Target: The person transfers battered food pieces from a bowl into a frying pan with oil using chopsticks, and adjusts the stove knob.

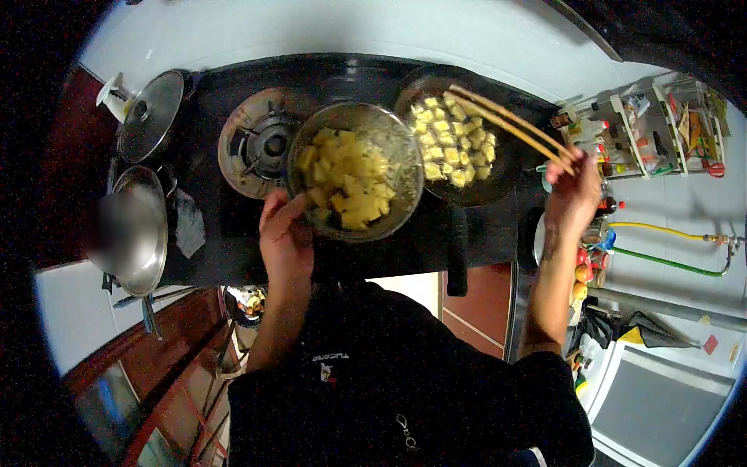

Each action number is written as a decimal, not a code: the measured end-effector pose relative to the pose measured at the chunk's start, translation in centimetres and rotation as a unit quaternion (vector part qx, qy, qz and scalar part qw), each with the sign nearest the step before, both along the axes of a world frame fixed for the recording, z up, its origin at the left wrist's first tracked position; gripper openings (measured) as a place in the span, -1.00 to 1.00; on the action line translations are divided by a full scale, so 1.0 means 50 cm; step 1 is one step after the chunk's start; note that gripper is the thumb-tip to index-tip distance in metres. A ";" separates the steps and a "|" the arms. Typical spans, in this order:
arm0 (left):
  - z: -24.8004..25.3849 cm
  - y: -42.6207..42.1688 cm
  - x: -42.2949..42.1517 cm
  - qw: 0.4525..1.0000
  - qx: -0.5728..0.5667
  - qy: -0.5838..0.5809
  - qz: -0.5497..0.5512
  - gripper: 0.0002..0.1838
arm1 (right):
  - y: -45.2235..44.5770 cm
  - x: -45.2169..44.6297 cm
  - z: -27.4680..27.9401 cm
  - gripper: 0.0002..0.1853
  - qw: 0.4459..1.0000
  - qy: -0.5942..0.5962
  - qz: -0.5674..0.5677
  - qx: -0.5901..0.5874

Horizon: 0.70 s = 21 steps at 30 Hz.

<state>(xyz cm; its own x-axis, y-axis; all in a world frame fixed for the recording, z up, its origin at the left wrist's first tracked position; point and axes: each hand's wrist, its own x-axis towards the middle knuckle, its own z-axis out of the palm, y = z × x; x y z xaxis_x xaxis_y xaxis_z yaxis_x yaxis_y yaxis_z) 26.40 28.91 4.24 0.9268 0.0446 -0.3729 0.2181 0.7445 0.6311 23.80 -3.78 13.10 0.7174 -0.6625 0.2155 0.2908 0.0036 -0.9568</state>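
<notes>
My left hand (285, 226) grips the rim of a round metal bowl (401, 206), tilted beside the pan. Yellow, irregular food pieces (350, 175) lie in the bowl; their kind is not clear. In my right hand (574, 191) is a pair of long wooden chopsticks (517, 128), their tips over the far side of a dark frying pan (506, 187). Pale yellow cubes (451, 144) are spread across the pan, which sits on the right side of the stove. The pan's black handle (457, 261) points toward my body.
To the left of the bowl is a bare gas burner (272, 144). A glass lid (152, 117), a metal pan (152, 257) and a grey cloth (189, 223) lie at the left. Bottles fill a wall rack (646, 136) on the right, above a yellow hose (661, 229).
</notes>
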 end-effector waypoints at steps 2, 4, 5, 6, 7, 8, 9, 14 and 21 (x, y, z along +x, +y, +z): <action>-0.015 0.000 0.000 0.999 -0.019 -0.023 -0.046 -0.88 | 0.053 -0.049 0.038 -0.62 0.999 0.007 0.034 0.021; -0.007 -0.014 -0.002 0.998 0.008 -0.017 -0.058 -0.86 | 0.073 -0.098 0.041 -0.63 0.994 0.061 0.082 -0.029; -0.001 -0.022 -0.003 0.998 0.022 -0.014 -0.065 -0.85 | 0.087 -0.115 0.039 -0.65 0.991 0.097 0.077 -0.039; 0.011 -0.029 -0.004 0.996 0.017 -0.021 -0.082 -0.84 | 0.087 -0.128 0.028 -0.64 0.991 0.104 0.063 -0.053; 0.025 -0.034 -0.004 0.995 0.011 -0.027 -0.099 -0.84 | 0.093 -0.136 0.027 -0.63 0.989 0.115 0.059 -0.071; 0.024 -0.035 -0.004 0.993 0.004 -0.046 -0.112 -0.84 | 0.096 -0.145 0.028 -0.63 0.989 0.119 0.053 -0.071; 0.023 -0.036 -0.004 0.990 -0.004 -0.065 -0.126 -0.84 | 0.102 -0.152 0.031 -0.63 0.989 0.122 0.046 -0.072; 0.007 -0.047 -0.018 0.985 0.031 -0.105 -0.136 -0.85 | 0.122 -0.179 0.033 -0.62 0.986 0.162 0.013 -0.042; 0.008 -0.050 -0.032 0.982 0.022 -0.135 -0.133 -0.87 | 0.173 -0.203 -0.011 -0.70 0.968 0.055 0.050 -0.238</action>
